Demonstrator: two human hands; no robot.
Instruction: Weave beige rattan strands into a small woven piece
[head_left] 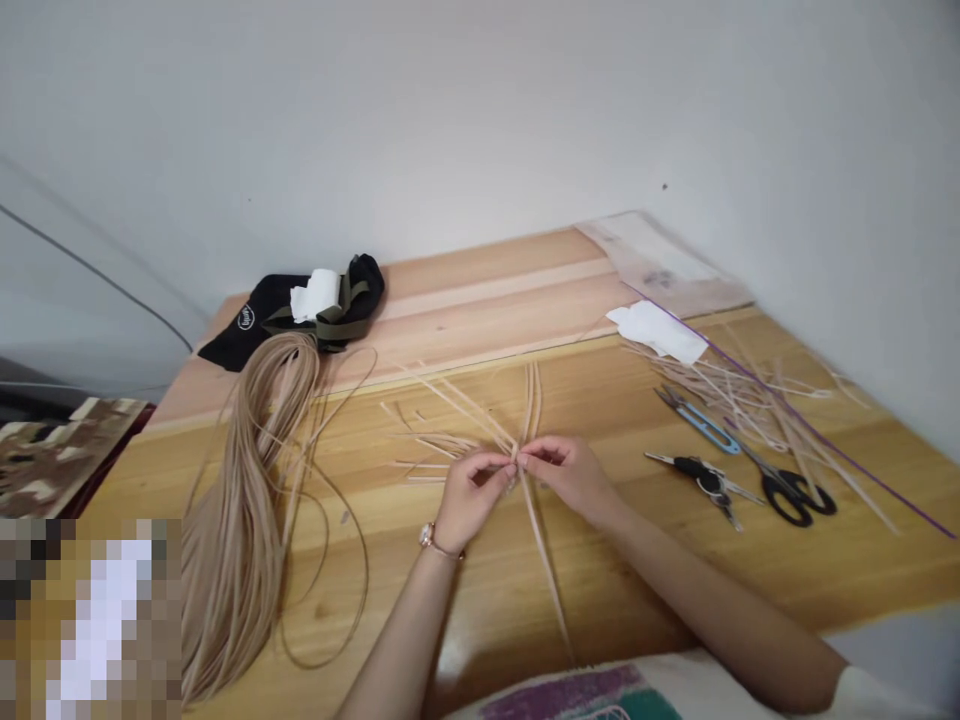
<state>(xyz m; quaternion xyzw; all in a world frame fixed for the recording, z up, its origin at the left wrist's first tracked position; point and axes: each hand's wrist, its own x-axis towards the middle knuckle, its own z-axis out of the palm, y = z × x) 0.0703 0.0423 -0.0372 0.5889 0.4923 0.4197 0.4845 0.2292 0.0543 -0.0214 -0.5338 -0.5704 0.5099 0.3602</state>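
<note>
Right now both hands are working at one small spot: the person's left hand and right hand meet near the middle of a wooden table, pinching a crossing of flat cane strips between thumbs and fingertips. The grip is narrow and closed, with the two pinches almost touching, though the fingers hide how the strips lie at the very centre. The step in hand appears to be holding and settling this crossing, and the next move seems to call for a steady pinch, since nothing else appears to pin the loose strips. They are thin, pale and straight, fanning left across the table, rising toward the far side and trailing toward the near edge, all unevenly spaced. To the left lies a long hank of tan cane, with a black bag just beyond it at the far edge. To the right are black-handled scissors, blue-handled snips and a small black-handled tool, near a scatter of cut strips, a thin purple rod and a piece of white paper. A rose-gold watch sits on the left wrist.
</note>
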